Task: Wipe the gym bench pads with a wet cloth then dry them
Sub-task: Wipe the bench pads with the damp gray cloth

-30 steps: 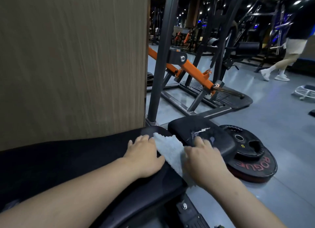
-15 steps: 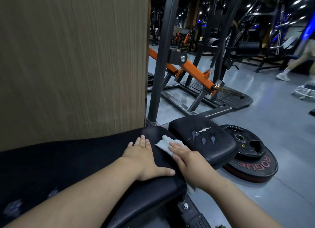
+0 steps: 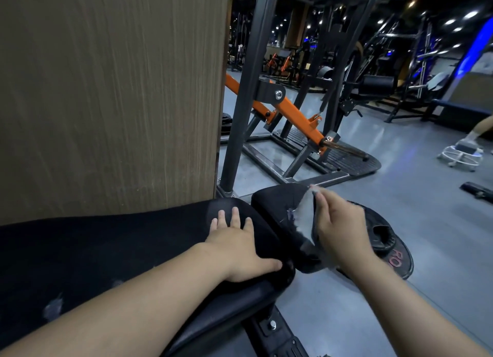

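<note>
Black seat pad lay under the blurred cloth, which the right hand gripped in its fingers to wipe; the left hand, fingers released flat, apparently steadied the long pad.

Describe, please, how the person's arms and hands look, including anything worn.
The left hand and right hand are bare, no gloves or rings showing. The left forearm and right forearm are uncovered to the picture's edge: no sleeves, watch or wristband.
</note>
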